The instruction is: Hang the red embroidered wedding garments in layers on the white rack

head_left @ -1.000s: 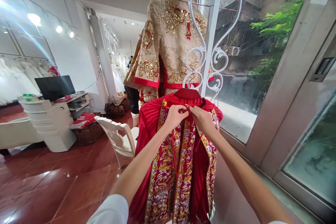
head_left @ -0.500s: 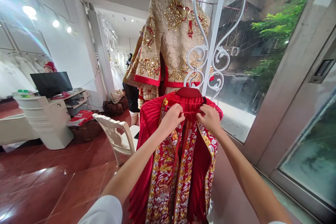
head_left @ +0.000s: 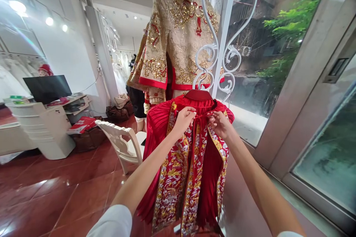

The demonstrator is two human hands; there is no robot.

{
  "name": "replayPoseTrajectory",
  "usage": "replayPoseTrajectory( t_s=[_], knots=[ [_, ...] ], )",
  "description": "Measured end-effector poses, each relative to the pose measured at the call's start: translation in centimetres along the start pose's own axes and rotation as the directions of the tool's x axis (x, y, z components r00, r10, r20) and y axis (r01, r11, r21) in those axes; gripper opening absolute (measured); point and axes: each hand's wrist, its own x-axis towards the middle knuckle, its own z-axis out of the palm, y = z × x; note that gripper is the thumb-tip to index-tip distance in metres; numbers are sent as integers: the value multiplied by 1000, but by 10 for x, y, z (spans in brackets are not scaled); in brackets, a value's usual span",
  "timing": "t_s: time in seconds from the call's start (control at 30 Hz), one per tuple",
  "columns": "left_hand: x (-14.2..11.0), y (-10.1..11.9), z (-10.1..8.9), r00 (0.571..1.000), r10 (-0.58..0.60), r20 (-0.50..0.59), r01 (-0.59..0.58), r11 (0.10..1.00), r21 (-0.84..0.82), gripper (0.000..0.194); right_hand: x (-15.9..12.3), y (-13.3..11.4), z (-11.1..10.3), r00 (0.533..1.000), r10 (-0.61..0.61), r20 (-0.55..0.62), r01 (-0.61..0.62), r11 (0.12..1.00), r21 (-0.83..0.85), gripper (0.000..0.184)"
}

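Observation:
A red pleated garment (head_left: 156, 133) with gold and silver embroidered panels hangs from a dark red hanger (head_left: 198, 94). At its top front, a thin red cord (head_left: 199, 120) runs between my two hands, with a small knot or loop in the middle and ends hanging down over the panels. My left hand (head_left: 185, 120) pinches the cord on the left side. On the right, my right hand (head_left: 221, 124) has curled fingers closed on the other side of the cord. The fingertips partly hide the cord.
A beige jacket (head_left: 182, 40) with gold sequins and red trim hangs behind, beside a white scrolled metal rack (head_left: 221, 37). A white chair (head_left: 126, 142) stands at left, with drawers (head_left: 41, 133) and a monitor (head_left: 48, 88) farther off. A glass sliding door (head_left: 278, 152) borders the right.
My hands have drawn slightly apart, and a small knot or loop now shows in the cord between them. The view has shifted a little, so the surroundings sit farther left.

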Motion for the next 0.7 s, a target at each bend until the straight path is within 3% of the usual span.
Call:
replayPoseTrajectory(
  t_s=[0.13,0.2,0.27,0.33,0.37,0.47,0.53,0.63,0.7],
  knots=[
    [0,-4,-18,995,96,-9,-91,971,219,11,-2,-2,-14,993,38,108,-29,996,-84,18],
    [-2,-6,-27,988,154,-20,-137,927,350,13,-3,-3,-23,980,45,195,14,958,-288,21],
    [-3,-6,-30,983,182,7,-171,910,377,13,-4,-6,-32,954,24,298,148,827,-542,24],
    [-3,-4,-29,981,191,46,-195,928,318,15,-5,-9,-37,930,-35,365,285,695,-660,28],
    [-3,-3,-27,978,199,56,-206,937,283,18,-5,-10,-39,931,-83,357,309,702,-642,30],
    [-3,0,-25,973,225,47,-228,918,325,19,-5,-13,-44,958,-180,223,264,858,-442,36],
    [-6,1,-26,965,262,13,-233,832,504,18,-4,-12,-47,974,-163,154,206,923,-325,35],
    [-12,2,-27,930,366,-29,-223,626,748,16,-4,-9,-47,987,-111,114,134,968,-213,28],
    [-16,3,-24,909,417,-10,-274,615,739,12,-5,-6,-42,996,-75,40,78,994,-77,22]
  ],
)
